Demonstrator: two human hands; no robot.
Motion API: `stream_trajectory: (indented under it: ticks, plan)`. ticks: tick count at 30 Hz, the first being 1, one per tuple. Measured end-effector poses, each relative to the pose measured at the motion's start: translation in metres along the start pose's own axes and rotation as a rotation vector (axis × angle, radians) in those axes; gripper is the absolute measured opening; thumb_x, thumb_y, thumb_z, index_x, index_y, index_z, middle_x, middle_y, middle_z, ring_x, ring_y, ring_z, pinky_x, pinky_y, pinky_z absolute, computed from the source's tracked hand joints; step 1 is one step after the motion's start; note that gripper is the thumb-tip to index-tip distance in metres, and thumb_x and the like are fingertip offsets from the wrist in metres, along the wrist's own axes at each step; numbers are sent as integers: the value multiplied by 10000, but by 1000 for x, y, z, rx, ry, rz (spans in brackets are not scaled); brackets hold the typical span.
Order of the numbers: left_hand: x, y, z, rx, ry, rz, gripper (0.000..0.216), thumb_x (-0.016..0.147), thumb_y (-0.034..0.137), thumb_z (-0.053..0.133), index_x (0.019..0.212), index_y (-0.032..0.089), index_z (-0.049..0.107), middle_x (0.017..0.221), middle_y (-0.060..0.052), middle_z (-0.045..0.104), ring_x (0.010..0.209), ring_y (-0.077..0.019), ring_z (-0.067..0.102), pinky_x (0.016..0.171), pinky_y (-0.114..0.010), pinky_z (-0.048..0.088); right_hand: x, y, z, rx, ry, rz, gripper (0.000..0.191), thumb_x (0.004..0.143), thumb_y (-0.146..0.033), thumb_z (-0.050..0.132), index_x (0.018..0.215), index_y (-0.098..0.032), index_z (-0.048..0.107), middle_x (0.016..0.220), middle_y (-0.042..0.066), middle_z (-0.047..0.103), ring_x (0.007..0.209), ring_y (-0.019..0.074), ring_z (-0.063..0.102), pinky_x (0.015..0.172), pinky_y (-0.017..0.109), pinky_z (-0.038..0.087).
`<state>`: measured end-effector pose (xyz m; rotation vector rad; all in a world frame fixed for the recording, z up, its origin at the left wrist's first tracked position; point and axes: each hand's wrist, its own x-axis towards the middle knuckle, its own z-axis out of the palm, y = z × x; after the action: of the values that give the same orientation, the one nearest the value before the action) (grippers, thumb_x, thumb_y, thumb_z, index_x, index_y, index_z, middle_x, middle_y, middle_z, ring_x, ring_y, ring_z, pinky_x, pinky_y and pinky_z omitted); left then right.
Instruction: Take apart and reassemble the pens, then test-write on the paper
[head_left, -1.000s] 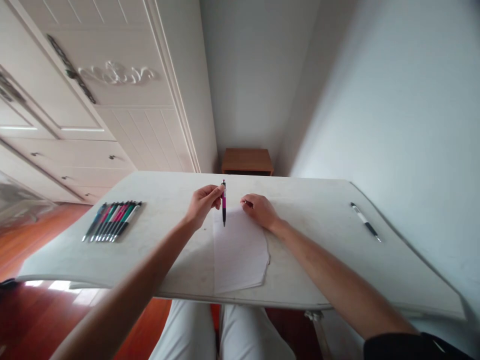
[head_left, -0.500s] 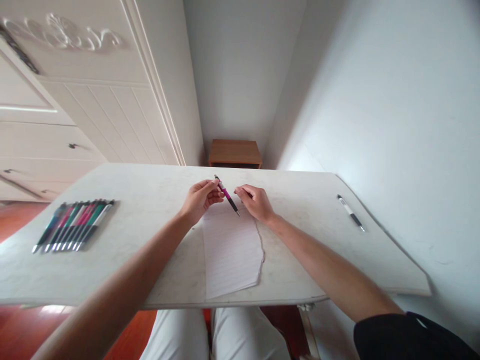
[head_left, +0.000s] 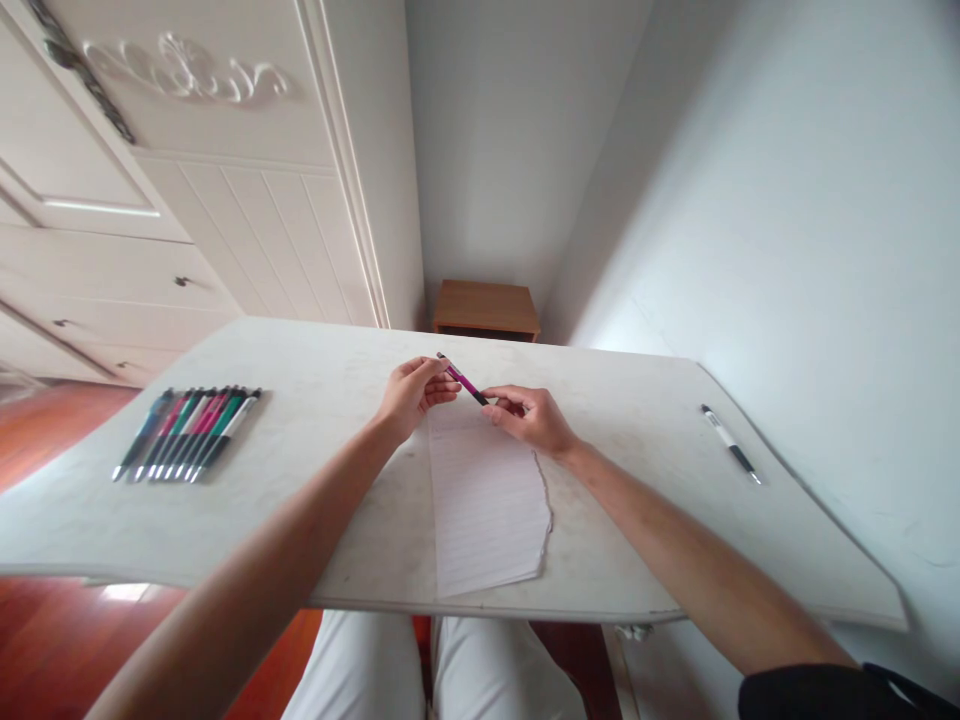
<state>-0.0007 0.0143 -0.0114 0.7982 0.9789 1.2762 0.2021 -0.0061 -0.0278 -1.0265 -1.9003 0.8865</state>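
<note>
A magenta and black pen [head_left: 465, 381] is held slantwise over the top edge of a lined sheet of paper [head_left: 484, 505] on the white table [head_left: 337, 480]. My left hand [head_left: 414, 392] pinches the pen's upper end. My right hand [head_left: 529, 417] has its fingers closed round the pen's lower end. The pen's tip is hidden by my right fingers.
A row of several pens [head_left: 187, 432] lies at the table's left. A single white and black pen [head_left: 730, 443] lies at the far right. A brown cabinet [head_left: 486, 308] stands behind the table, white wardrobe doors [head_left: 187, 180] to the left, a wall close on the right.
The pen has tilted from upright to slanting down to the right. My right hand has moved in and closed on its lower end. The camera has shifted slightly.
</note>
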Motion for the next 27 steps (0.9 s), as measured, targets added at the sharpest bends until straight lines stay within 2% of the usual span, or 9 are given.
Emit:
stream_trajectory:
  ticks: [6, 10, 13, 16, 20, 24, 27]
  plan:
    - [4, 2, -7, 27, -45, 30, 265, 684, 271, 768, 802, 128, 578, 729, -42, 679, 572, -116, 649, 523, -211, 538, 4, 1, -4, 97, 156, 39, 358, 825, -470, 644, 937, -149, 757, 782, 64, 702, 683, 162, 615, 624, 277, 482]
    - [2, 5, -11, 131, -131, 103, 417, 670, 339, 816, 981, 146, 616, 786, -29, 681, 616, -113, 639, 548, -215, 529, 6, 2, -7, 157, 187, 85, 405, 805, -532, 652, 917, -157, 757, 731, 48, 677, 616, 148, 574, 563, 279, 471]
    - [0, 5, -11, 332, -219, 189, 454, 655, 370, 829, 1006, 139, 656, 738, -18, 665, 612, -125, 615, 540, -229, 513, 7, 4, -7, 224, 215, 117, 400, 756, -528, 712, 921, -165, 745, 740, 40, 682, 582, 129, 556, 550, 275, 475]
    - [-3, 4, -13, 655, -291, 278, 350, 683, 397, 797, 906, 139, 715, 714, -27, 679, 585, -130, 589, 538, -239, 483, 7, 4, -5, 299, 228, 115, 415, 691, -500, 781, 942, -174, 721, 754, 28, 684, 593, 125, 583, 580, 278, 502]
    - [-5, 1, -16, 1005, -368, 430, 240, 766, 407, 714, 803, 171, 739, 752, -22, 709, 663, -150, 609, 607, -238, 459, 6, 1, -2, 357, 211, 121, 428, 642, -476, 823, 921, -178, 695, 737, 20, 680, 617, 136, 623, 609, 289, 526]
    - [-9, 0, -16, 1177, -385, 577, 245, 822, 415, 663, 905, 195, 732, 813, -14, 717, 674, -138, 604, 653, -235, 457, 4, -2, 0, 383, 182, 112, 395, 631, -461, 837, 860, -183, 674, 716, 9, 673, 622, 138, 637, 621, 284, 527]
    - [-12, 0, -14, 1202, -358, 600, 294, 841, 446, 644, 1010, 214, 707, 823, -9, 719, 663, -137, 608, 664, -235, 460, 5, -1, 0, 374, 162, 102, 389, 672, -493, 804, 857, -183, 661, 693, 3, 663, 622, 138, 641, 616, 275, 519]
